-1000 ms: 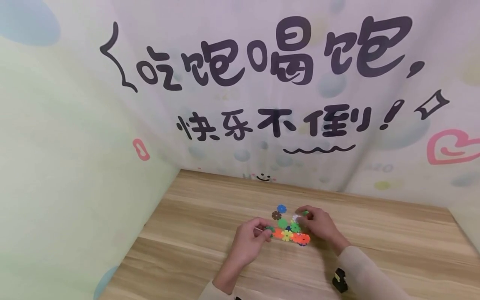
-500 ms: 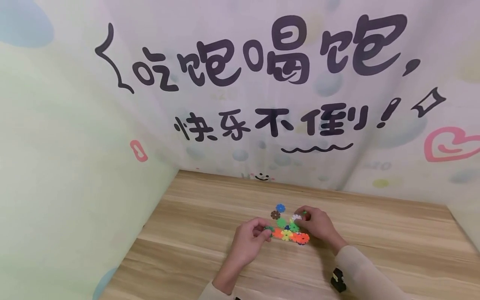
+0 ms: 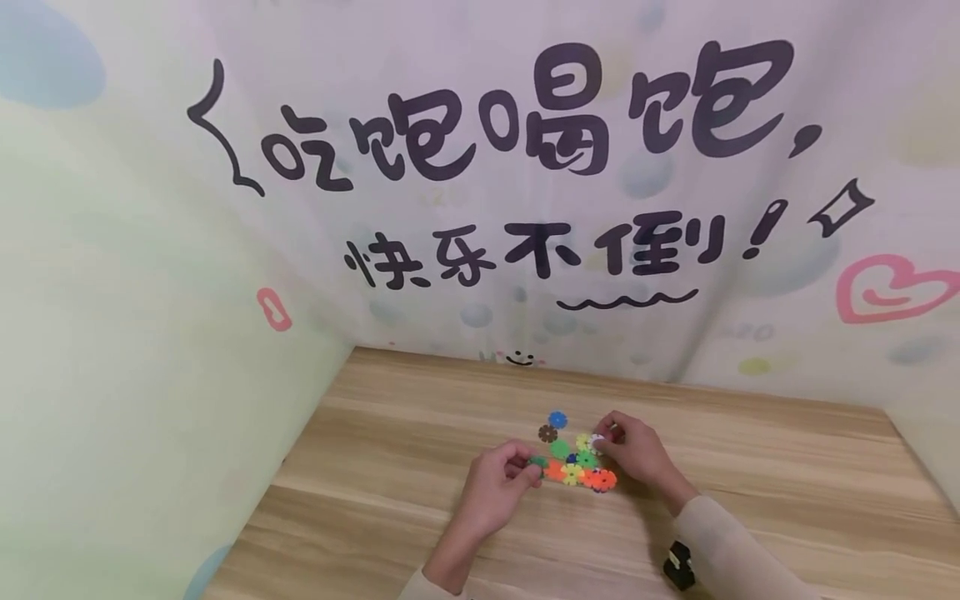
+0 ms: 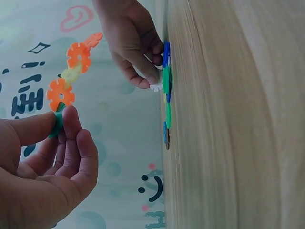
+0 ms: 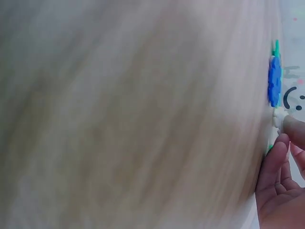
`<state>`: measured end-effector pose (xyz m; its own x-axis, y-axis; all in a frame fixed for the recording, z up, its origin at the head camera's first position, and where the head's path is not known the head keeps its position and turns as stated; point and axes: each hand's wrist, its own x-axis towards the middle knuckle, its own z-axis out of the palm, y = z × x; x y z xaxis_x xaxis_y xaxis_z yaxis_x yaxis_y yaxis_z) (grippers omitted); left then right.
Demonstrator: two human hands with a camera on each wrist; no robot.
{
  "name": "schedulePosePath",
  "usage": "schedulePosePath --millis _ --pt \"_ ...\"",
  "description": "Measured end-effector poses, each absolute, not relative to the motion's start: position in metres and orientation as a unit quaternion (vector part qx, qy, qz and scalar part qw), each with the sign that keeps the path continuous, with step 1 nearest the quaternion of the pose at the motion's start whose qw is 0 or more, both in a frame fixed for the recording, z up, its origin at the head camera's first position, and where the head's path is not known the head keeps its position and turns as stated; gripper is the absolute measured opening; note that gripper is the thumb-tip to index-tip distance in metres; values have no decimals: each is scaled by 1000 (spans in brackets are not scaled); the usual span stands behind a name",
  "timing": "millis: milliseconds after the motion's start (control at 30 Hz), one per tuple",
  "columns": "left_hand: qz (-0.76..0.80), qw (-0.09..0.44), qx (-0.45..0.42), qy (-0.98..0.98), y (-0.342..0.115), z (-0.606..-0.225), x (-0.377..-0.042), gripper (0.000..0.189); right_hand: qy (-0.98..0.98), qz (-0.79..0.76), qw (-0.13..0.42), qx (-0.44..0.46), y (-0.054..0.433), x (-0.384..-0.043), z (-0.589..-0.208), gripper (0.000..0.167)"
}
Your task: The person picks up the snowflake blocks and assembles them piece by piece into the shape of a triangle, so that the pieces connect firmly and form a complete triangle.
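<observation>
We have the left hand (image 3: pixel 495 483) pinching the dark green disc (image 4: pixel 57 122) at the left end of a chain of orange and yellow notched discs (image 4: pixel 78 57), while the right hand (image 3: pixel 637 444) pinches a white notched disc (image 3: pixel 597 443) low over the bench (image 3: pixel 375 467). Held by one end, our chain could, we judge, sag or part if a slotted joint is loose. The left wrist view shows us the chain in the air, which the head view hardly reveals; the head view separates the blue disc (image 3: pixel 557 420) and brown disc (image 3: pixel 548 433), farther off, seen edge-on from the left wrist.
</observation>
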<state>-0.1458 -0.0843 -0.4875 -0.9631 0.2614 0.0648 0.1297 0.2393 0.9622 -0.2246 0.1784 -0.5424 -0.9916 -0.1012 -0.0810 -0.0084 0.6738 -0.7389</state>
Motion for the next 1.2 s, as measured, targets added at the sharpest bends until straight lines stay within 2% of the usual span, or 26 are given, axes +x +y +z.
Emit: schedulePosePath --millis 167,533,800,1033,1200 --pt "606 60 120 784 -85 -490 -143 9 898 -435 56 -25 185 -221 -541 13" --pt "615 68 104 779 -89 -494 -135 5 866 -488 72 -80 185 -210 -516 7" --pt "611 77 113 780 -87 -492 -138 4 841 -514 79 -145 178 -201 -485 13" --pt "604 79 118 785 -84 -490 -140 4 834 -504 88 -208 163 -192 -467 5" --pt "606 79 125 782 -82 -488 -141 6 833 -490 85 -242 154 -188 -463 5"
